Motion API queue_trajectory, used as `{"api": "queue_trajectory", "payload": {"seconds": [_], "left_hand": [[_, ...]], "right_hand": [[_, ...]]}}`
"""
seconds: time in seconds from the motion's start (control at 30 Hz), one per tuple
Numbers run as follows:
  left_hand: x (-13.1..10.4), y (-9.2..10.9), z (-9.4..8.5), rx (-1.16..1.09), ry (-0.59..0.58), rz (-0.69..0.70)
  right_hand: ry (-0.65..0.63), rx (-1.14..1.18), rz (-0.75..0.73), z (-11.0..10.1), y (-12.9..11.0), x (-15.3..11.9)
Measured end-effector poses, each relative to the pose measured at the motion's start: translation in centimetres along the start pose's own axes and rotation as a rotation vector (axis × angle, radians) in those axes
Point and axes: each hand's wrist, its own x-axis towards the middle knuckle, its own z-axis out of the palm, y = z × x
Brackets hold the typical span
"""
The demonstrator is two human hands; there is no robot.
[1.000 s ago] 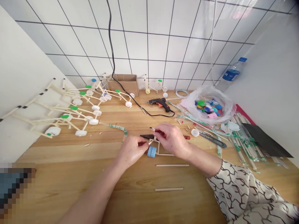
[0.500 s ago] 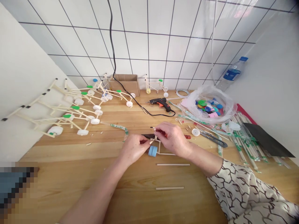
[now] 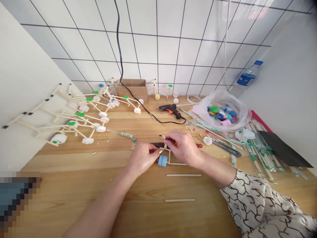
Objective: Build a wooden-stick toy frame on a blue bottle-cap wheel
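At the middle of the table, my left hand (image 3: 143, 159) is closed, its thumb and finger pinching a short stick (image 3: 162, 150). My right hand (image 3: 183, 147) is closed around the upper part of a small stick frame (image 3: 169, 156), mostly hidden by the fingers. A black-tipped end (image 3: 161, 136) of it sticks out to the left. Low on the frame, blue bottle caps (image 3: 162, 161) form a wheel. Behind the hands lie pliers with red handles (image 3: 199, 145), partly covered. Two loose sticks, a farther stick (image 3: 183, 175) and a nearer stick (image 3: 180, 200), lie in front.
Several finished stick tricycles (image 3: 79, 114) with cap wheels crowd the left. Farther back are a cardboard box (image 3: 135, 91), a corded glue gun (image 3: 170, 109) and a tape roll (image 3: 193, 99). On the right are a bag of caps (image 3: 206, 115), a utility knife (image 3: 226, 147) and packaged sticks (image 3: 262, 152).
Both hands hold nearly the same pose. The short stick in my left hand has shifted very slightly toward the frame, and the blue caps have moved a touch to the right.
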Motion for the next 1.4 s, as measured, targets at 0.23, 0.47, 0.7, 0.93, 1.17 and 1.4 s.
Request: {"api": "queue_trajectory", "payload": {"seconds": [0.23, 0.47, 0.7, 0.93, 1.17, 1.4], "left_hand": [[-0.07, 0.17, -0.02, -0.013, 0.003, 0.013], [-0.05, 0.06, -0.05, -0.018, -0.008, 0.031], [-0.07, 0.12, -0.08, -0.006, 0.007, 0.034], [-0.13, 0.21, -0.13, -0.026, 0.002, 0.028], [-0.17, 0.19, -0.10, -0.034, -0.004, 0.032], [-0.07, 0.03, -0.01, -0.046, -0.012, 0.026]], "right_hand": [[-0.014, -0.013, -0.001, 0.13, 0.18, -0.04], [-0.019, -0.010, -0.007, 0.21, 0.33, -0.06], [-0.020, -0.009, -0.041, 0.46, 0.70, -0.08], [-0.008, -0.013, -0.062, 0.46, 0.67, -0.14], [-0.002, -0.002, -0.063, 0.46, 0.62, -0.15], [0.002, 0.000, -0.058, 0.52, 0.79, -0.20]]}}
